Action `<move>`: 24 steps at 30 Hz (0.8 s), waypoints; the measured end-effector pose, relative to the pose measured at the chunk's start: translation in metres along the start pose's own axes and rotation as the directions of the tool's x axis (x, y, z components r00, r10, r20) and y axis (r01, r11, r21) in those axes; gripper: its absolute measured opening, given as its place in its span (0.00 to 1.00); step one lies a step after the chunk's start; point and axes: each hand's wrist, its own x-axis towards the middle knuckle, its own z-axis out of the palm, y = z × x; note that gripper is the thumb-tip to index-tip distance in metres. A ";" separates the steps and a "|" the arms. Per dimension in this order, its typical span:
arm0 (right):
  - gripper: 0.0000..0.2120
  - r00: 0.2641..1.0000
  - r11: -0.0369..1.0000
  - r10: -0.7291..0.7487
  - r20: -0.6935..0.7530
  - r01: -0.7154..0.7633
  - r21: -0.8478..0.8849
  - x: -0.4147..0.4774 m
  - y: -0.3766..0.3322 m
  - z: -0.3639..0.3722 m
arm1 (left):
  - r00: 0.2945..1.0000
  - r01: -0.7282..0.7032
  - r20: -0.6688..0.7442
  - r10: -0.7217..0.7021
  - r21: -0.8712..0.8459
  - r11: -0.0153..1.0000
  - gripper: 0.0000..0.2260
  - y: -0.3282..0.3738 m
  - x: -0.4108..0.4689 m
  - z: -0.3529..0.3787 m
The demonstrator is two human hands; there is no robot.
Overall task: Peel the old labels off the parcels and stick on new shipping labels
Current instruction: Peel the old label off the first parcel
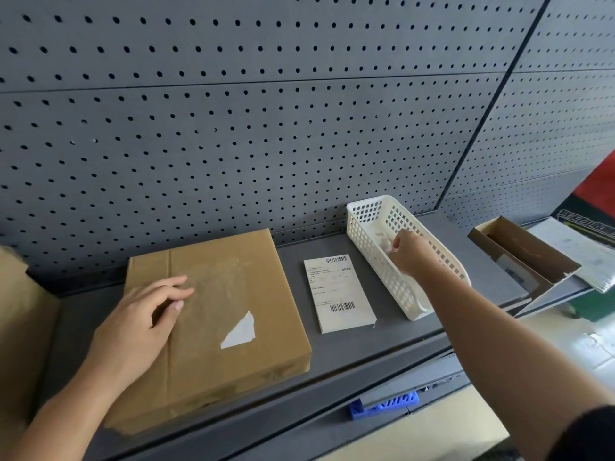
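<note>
A flat brown cardboard parcel [229,314] lies on the grey shelf [382,341]. A white triangular scrap of old label [240,331] sticks to its top, beside a dull patch of residue. My left hand [139,324] rests on the parcel's left part, fingers loosely bent. A stack of new white shipping labels [339,292] with barcodes lies right of the parcel. My right hand [411,252] reaches into the white plastic basket [372,241], its fingertips at some crumpled white label scraps [382,239]. Whether it grips them is hidden.
A grey pegboard wall [266,128] rises behind the shelf. Another cardboard box [16,311] stands at the far left. An open brown box [522,257] and papers [579,251] lie at the right. A blue plastic piece [382,405] sits below the shelf edge.
</note>
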 end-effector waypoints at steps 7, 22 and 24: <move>0.16 0.984 0.994 -0.073 -0.164 0.085 0.065 -0.022 -0.035 -0.036 | 1.000 0.004 0.006 -0.004 0.005 1.000 0.10 0.003 0.002 0.001; 0.11 0.764 0.753 -0.639 0.092 0.597 0.276 -0.176 -0.162 0.021 | 1.000 0.019 0.003 -0.019 -0.011 1.000 0.10 0.007 -0.002 -0.001; 0.10 0.768 0.751 -0.638 0.054 0.605 0.265 -0.177 -0.166 0.030 | 1.000 0.019 -0.004 -0.019 -0.020 1.000 0.10 0.005 -0.003 -0.001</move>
